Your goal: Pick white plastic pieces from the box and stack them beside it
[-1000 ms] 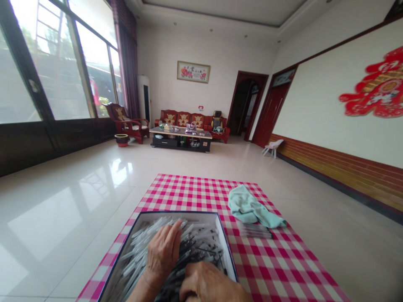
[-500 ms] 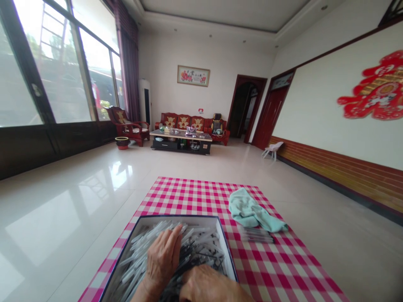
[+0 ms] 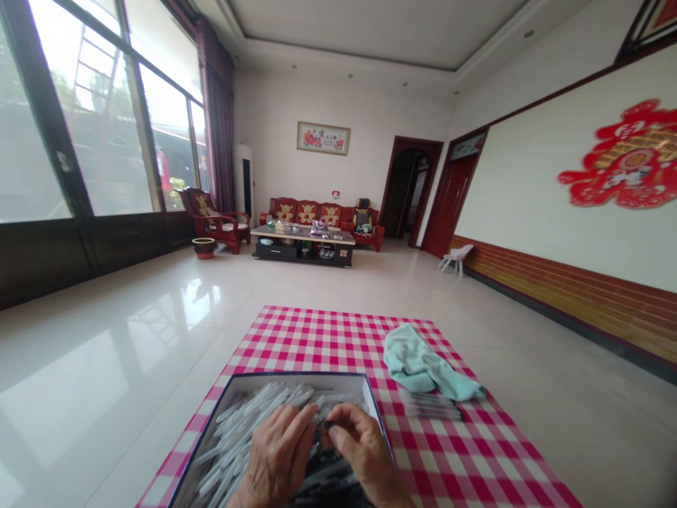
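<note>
A shallow white box with a dark blue rim (image 3: 296, 374) holds many clear plastic tubes (image 3: 233, 437) and dark thin pieces. Over its middle is my left hand (image 3: 280, 448), fingers pressed together; whatever they hold is hidden. Just to its right, my right hand (image 3: 360, 444) pinches a small black piece (image 3: 328, 424) between thumb and forefinger. The fingertips of both hands are close to each other above the box. On the checked cloth to the right lie several clear tubes with dark ends (image 3: 434, 406), side by side.
A crumpled mint-green cloth (image 3: 423, 363) rests behind the row of tubes on the pink and white checked tablecloth (image 3: 317, 339). Farther off stand a low coffee table (image 3: 301, 243), a red wooden sofa (image 3: 307, 208) and a small chair (image 3: 455, 259).
My right hand has risen out of the box, and a small black piece now shows in its fingertips. My left hand stays over the box. The view has tilted up slightly.
</note>
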The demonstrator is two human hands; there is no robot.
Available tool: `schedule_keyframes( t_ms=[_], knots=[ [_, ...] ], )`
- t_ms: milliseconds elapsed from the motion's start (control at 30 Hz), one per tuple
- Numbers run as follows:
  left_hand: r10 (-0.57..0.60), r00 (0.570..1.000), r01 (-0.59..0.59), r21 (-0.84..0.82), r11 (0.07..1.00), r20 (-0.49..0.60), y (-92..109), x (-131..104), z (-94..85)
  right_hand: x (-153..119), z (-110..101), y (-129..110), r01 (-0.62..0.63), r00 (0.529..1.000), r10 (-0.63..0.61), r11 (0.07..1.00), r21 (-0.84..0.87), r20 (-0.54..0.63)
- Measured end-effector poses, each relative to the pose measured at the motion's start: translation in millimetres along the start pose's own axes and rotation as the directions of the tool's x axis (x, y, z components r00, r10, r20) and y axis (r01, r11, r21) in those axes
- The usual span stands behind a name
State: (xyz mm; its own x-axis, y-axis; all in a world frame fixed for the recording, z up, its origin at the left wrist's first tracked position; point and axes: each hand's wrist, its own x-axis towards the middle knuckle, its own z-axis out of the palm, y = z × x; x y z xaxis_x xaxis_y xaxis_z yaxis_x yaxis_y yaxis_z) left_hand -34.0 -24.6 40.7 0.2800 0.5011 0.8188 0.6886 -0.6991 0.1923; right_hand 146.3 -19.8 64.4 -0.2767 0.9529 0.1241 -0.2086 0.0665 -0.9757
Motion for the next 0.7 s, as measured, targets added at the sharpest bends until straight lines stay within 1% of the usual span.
schedule_keyframes(
  t_ms=[133,233,333,433,633,700],
  knots=[
    [0.014,0.999,-0.014,-0.023,1.0,0.033,2.4,1.1,0.2,-0.9,2.4,0.4,0.018,0.999,-0.018,1.0,-0.007,-0.037],
    [0.013,0.999,-0.012,-0.02,1.0,0.036,2.8,1.4,1.5,0.3,3.2,5.5,0.04,0.998,-0.041,0.999,-0.014,-0.053],
    [0.005,1.0,-0.005,-0.014,1.0,0.021,1.9,1.9,2.4,1.9,4.7,13.0,0.078,0.996,-0.08,0.996,-0.044,-0.034],
    [0.003,1.0,-0.003,-0.002,1.0,0.008,0.6,2.0,2.7,2.8,6.4,15.9,0.087,0.996,-0.089,0.993,-0.079,-0.018],
    [0.011,1.0,-0.011,0.005,1.0,0.009,0.2,0.1,3.5,2.8,6.3,3.0,0.069,0.996,-0.078,0.976,-0.206,-0.035],
    [0.014,1.0,-0.014,0.011,1.0,0.011,0.6,0.5,3.8,2.5,5.6,-0.2,0.064,0.996,-0.074,0.975,-0.211,-0.04]
  ],
)
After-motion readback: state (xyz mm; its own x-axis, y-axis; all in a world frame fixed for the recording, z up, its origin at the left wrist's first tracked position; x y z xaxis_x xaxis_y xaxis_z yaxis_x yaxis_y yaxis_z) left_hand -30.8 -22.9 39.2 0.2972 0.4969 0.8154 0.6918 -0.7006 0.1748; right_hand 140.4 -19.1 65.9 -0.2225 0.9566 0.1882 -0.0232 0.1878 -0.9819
